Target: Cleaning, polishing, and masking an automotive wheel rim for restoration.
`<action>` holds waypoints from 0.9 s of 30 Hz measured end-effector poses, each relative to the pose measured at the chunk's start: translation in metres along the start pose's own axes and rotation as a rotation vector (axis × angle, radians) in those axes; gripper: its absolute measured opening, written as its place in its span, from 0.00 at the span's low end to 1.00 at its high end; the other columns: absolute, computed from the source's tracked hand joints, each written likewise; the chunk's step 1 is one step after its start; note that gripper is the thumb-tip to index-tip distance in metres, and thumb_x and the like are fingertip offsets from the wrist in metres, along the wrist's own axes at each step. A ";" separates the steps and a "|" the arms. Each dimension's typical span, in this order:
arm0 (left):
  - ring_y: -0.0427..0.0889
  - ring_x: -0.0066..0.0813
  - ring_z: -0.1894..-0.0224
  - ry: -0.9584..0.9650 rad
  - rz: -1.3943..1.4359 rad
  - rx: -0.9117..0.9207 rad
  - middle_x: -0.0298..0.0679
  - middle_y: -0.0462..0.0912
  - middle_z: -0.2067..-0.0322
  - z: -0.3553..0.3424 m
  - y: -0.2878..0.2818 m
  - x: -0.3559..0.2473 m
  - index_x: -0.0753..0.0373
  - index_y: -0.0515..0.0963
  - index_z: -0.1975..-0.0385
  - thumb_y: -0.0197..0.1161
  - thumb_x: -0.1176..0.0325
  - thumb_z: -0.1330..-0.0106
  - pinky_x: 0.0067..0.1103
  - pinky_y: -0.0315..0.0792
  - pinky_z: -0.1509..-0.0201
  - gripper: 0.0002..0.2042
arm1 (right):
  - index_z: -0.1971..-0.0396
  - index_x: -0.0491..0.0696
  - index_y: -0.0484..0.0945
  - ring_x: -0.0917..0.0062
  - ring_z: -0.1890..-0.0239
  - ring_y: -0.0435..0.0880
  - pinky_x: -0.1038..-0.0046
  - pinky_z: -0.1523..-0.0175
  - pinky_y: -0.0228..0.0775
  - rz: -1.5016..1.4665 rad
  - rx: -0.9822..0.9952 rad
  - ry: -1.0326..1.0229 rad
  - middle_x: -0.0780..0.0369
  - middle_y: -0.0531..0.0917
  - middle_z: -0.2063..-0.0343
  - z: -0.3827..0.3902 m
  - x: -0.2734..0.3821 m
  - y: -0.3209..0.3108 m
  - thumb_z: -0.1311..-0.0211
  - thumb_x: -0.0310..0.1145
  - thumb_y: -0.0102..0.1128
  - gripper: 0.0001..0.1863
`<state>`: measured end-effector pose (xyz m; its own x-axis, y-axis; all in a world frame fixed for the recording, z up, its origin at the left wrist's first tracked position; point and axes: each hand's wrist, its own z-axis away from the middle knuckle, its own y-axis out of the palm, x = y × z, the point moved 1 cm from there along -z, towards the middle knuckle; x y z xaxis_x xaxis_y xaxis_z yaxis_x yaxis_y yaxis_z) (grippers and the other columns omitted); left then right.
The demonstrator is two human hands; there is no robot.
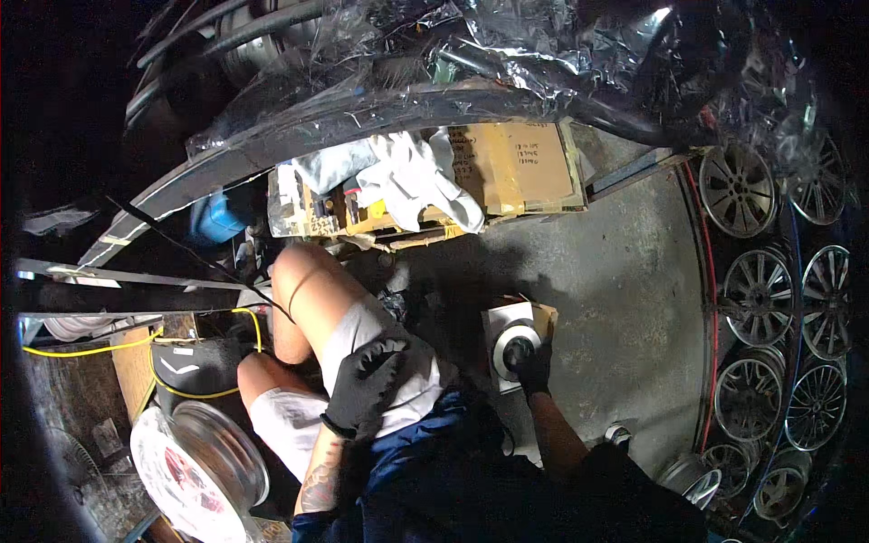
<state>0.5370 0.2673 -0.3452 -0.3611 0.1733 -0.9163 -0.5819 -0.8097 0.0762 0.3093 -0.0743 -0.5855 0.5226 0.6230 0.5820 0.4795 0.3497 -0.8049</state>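
Our right black-gloved hand [532, 364] lies over the shiny silver disc [504, 341] on white-and-brown cardboard [494, 319], well inside the right edge of the grey concrete floor [634, 299]; finger hold hidden, cannot tell. Left black-gloved hand [367, 387] on our pale shorts [421, 366], fingers half-curled, closure unclear. Off-centre pressure could skid the disc. Brown cardboard box [520, 172]: dark handwriting, no brand seen

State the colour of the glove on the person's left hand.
The glove is black, clearest in the head view.
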 end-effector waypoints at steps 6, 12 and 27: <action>0.79 0.27 0.48 0.100 -0.067 0.022 0.40 0.84 0.51 0.004 -0.016 0.014 0.72 0.79 0.49 0.56 0.72 0.26 0.23 0.71 0.40 0.13 | 0.26 0.46 0.57 0.66 0.41 0.79 0.66 0.39 0.73 -0.108 0.344 0.449 0.51 0.79 0.42 -0.021 -0.006 -0.010 0.47 0.39 0.78 0.51; 0.79 0.22 0.50 -0.045 0.115 0.061 0.38 0.82 0.50 0.001 -0.016 0.016 0.71 0.79 0.47 0.58 0.71 0.27 0.20 0.75 0.45 0.13 | 0.43 0.45 0.76 0.72 0.51 0.83 0.68 0.45 0.77 -0.452 0.671 0.346 0.58 0.85 0.52 -0.036 -0.024 0.000 0.46 0.41 0.79 0.32; 0.83 0.25 0.57 -0.067 0.287 0.099 0.40 0.83 0.52 -0.002 -0.020 0.025 0.70 0.76 0.42 0.58 0.68 0.24 0.22 0.80 0.50 0.16 | 0.51 0.41 0.82 0.74 0.61 0.87 0.70 0.56 0.82 -0.741 0.466 0.602 0.59 0.87 0.60 -0.050 0.003 -0.069 0.49 0.31 0.78 0.25</action>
<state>0.5411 0.2862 -0.3705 -0.5661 -0.0148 -0.8242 -0.5166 -0.7728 0.3687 0.3131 -0.1318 -0.5222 0.5349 -0.2596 0.8040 0.5702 0.8131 -0.1168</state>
